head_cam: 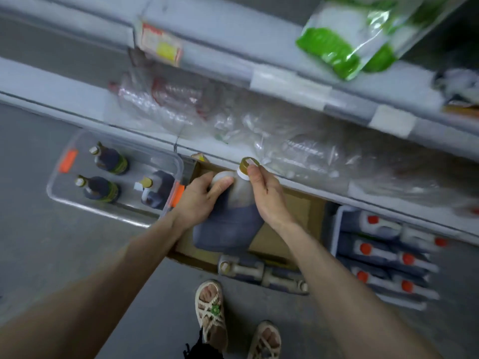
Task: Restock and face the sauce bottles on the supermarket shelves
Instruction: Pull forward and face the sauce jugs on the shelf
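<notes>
My left hand (199, 195) is wrapped round the sauce jug (230, 216) shoulder and my right hand (261, 190) is pinching its neck. Best lift with both, cap (247, 164) up, onto the shelf (311, 185) beyond.

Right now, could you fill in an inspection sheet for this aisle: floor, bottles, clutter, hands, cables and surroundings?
Surface: grey floor; an open cardboard box lies on it below the shelf.
Job's things: gold-capped sauce jug held over the box; three dark bottles stand in a clear bin; red-capped jugs lie in a crate; two more jugs lie by the box.
Clutter: clear plastic packs on the shelf.
Grippers: left hand grips the jug's shoulder; right hand pinches its neck by the cap.
Cables: nothing seen.
Surroundings: green bag on a higher shelf; sandalled feet below.
</notes>
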`<state>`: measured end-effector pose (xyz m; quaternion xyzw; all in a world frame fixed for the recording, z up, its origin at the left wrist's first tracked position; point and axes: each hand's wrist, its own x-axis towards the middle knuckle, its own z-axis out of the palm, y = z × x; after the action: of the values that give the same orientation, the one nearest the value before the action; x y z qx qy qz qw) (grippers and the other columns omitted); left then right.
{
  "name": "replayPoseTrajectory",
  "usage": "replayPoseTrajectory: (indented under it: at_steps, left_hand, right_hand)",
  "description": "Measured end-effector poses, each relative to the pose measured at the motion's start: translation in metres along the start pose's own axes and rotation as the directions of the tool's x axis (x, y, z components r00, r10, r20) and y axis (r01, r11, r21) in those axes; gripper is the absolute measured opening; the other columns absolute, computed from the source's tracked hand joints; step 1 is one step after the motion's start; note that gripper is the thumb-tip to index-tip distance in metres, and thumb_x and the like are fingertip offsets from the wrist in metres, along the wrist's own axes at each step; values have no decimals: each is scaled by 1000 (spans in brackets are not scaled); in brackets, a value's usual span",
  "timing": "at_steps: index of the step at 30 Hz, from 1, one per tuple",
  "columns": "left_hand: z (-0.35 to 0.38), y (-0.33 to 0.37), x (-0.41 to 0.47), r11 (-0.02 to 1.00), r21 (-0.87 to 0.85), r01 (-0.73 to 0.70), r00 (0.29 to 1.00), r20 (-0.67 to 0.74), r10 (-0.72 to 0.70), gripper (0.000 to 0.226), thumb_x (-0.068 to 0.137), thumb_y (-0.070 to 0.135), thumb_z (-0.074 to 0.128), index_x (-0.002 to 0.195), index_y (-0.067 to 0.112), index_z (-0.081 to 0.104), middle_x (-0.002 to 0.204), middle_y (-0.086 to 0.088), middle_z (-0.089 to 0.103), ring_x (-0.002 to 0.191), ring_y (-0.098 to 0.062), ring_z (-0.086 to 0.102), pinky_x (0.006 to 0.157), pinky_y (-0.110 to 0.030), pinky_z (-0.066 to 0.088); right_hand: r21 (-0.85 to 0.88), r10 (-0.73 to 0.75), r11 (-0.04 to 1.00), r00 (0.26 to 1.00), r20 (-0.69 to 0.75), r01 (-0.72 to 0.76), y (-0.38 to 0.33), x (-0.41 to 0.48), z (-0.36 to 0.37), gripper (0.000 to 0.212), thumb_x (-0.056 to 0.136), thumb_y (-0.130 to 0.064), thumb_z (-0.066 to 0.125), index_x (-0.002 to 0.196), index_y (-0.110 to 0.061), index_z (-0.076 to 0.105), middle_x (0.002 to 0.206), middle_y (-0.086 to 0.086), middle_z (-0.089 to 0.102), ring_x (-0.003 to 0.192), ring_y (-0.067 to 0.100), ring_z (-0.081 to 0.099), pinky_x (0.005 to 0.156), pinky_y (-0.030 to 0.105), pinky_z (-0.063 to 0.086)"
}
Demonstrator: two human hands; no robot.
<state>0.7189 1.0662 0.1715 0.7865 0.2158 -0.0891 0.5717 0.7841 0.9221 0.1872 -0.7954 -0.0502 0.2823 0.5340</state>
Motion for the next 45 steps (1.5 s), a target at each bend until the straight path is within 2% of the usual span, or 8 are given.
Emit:
replayPoseTrajectory:
  at_steps: [13,17,21,27,32,37,40,45]
  left_hand:
    - [3,386,-75,889,-30,-458,885,75,459,42,92,48,48,73,11,59,72,6,52,69,-6,45,70,-30,38]
    - [34,471,-94,837,-154,-525,843,45,537,71,79,63,49,87,-6,61,78,-1,55,75,-9,49,75,-34,41]
    - [72,541,-104,804,-207,-558,817,32,575,61,80,63,51,89,5,68,86,-1,65,85,-12,58,85,-40,48]
    - [132,612,-104,745,-200,-637,769,-88,634,82,79,70,53,95,-10,61,81,-6,58,77,-10,50,71,-28,39]
    - [170,652,-86,730,-199,-654,756,-155,635,45,96,37,51,94,-6,64,79,-4,57,74,-7,49,62,-19,38]
    - [186,684,-61,710,-163,-685,727,-228,648,46,96,33,52,81,-10,56,72,-8,45,65,-6,40,54,-19,32]
    - [188,694,-43,714,-155,-683,727,-243,642,51,95,35,54,81,-14,52,73,-8,42,68,-10,38,56,-21,31]
    - [188,701,-15,727,-122,-675,728,-270,630,36,96,31,53,72,4,53,66,-5,39,55,-2,34,49,-19,28]
  right_hand:
    - [-73,-364,927,842,-399,367,-282,-137,-232,38,102,-32,38,127,-12,60,113,-15,53,112,-2,48,81,-7,28]
    - [-96,-404,907,785,-471,409,-331,-174,-302,43,99,-43,38,114,-14,66,110,-9,63,106,5,55,81,10,37]
    - [-144,-464,878,735,-495,457,-360,-198,-375,39,95,-52,39,82,-26,64,81,-10,64,82,4,54,70,9,39]
    - [-157,-508,845,678,-530,511,-374,-203,-465,51,86,-63,43,49,-29,52,47,-20,49,59,2,44,62,24,35]
    - [-177,-552,817,654,-517,549,-381,-183,-522,54,86,-63,44,52,-21,48,48,-11,46,54,5,42,58,25,33]
    - [-170,-615,762,617,-491,625,-393,-150,-558,77,78,-74,43,64,0,56,58,3,48,58,8,43,60,31,35]
    - [-152,-585,780,620,-522,607,-399,-132,-568,57,87,-58,50,53,-12,48,52,-2,46,51,3,40,56,25,34]
    - [-103,-535,809,652,-537,579,-406,-106,-574,37,91,-49,56,79,-18,71,77,1,68,77,12,61,70,24,42]
